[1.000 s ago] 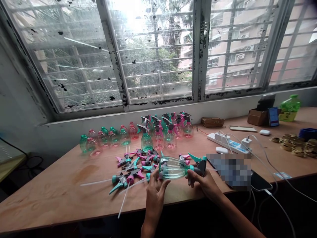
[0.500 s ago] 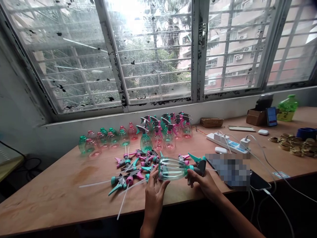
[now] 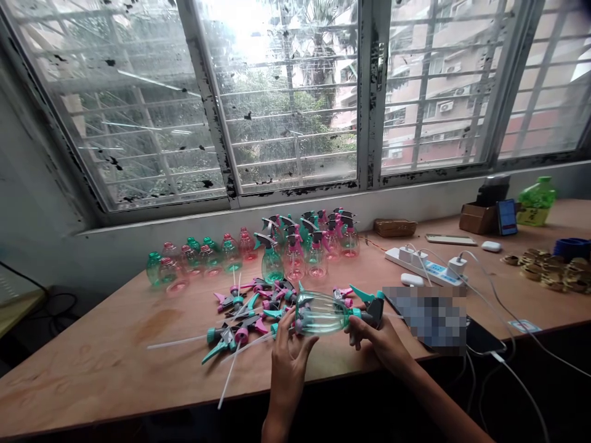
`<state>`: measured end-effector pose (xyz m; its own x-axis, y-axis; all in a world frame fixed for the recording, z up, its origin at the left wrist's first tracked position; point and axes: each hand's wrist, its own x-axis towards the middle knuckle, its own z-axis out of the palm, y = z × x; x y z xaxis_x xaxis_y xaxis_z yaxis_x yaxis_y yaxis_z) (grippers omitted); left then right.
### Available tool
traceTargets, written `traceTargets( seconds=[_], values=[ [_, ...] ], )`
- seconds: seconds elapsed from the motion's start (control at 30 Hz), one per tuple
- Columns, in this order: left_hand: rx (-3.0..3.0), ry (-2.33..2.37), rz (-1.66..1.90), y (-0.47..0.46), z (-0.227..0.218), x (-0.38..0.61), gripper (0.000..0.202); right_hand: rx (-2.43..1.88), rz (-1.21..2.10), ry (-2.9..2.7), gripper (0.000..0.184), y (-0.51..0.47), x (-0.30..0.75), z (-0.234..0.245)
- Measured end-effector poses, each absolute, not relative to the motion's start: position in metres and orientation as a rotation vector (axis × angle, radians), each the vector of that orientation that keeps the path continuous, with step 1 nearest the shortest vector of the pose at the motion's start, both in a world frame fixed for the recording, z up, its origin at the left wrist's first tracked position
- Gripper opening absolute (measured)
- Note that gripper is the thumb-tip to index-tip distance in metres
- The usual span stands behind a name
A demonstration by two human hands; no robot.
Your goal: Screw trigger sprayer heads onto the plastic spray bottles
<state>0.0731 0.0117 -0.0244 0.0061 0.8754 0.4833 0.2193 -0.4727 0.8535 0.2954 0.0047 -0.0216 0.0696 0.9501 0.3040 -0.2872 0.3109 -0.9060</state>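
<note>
A clear green spray bottle (image 3: 323, 312) lies sideways in the air between my two hands, above the front of the table. My left hand (image 3: 289, 344) grips its base end, thumb below and fingers behind. At the neck, my right hand (image 3: 367, 332) is closed around the teal collar of the grey and teal spray head (image 3: 372, 307), which sits on the bottle's mouth. Just left of my hands lies a pile of loose spray heads (image 3: 242, 323) in pink, teal and grey, with white dip tubes sticking out.
Open bottles (image 3: 189, 261) in pink and green stand at the back left, beside bottles with spray heads (image 3: 295, 252). On the right are a power strip (image 3: 427, 267) with cables, a phone (image 3: 484, 337), gold-coloured rings (image 3: 549, 271) and a green jug (image 3: 537, 200).
Almost nothing differs. Both hands keep their hold on the spray bottle, which has turned slightly about its length.
</note>
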Motion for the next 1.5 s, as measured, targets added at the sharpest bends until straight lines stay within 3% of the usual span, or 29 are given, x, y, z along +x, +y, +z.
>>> traceTargets(
  seconds=[0.27, 0.57, 0.8, 1.13, 1.3, 1.5],
  values=[
    [1.750, 1.170, 1.439, 0.0087, -0.0236, 0.0737, 0.066, -0.784, 1.087, -1.099, 0.042, 0.0054, 0.2949, -0.0240],
    [1.844, 1.170, 1.473, 0.0112, -0.0222, 0.0726, 0.052, -0.783, 1.077, -1.099, 0.038, 0.0057, 0.2964, -0.0250],
    [1.730, 1.177, 1.410, 0.0084, -0.0210, 0.0737, 0.061, -0.767, 1.081, -1.127, 0.035, 0.0067, 0.2959, -0.0261],
    [1.828, 1.170, 1.530, 0.0094, -0.0206, 0.0738, 0.044, -0.762, 1.084, -1.094, 0.034, 0.0067, 0.2963, -0.0247],
    [1.872, 1.180, 1.490, 0.0078, -0.0190, 0.0731, 0.051, -0.756, 1.078, -1.089, 0.034, 0.0076, 0.2966, -0.0265],
    [1.834, 1.168, 1.498, 0.0068, -0.0177, 0.0723, 0.040, -0.749, 1.087, -1.096, 0.035, 0.0083, 0.2952, -0.0267]
  ],
)
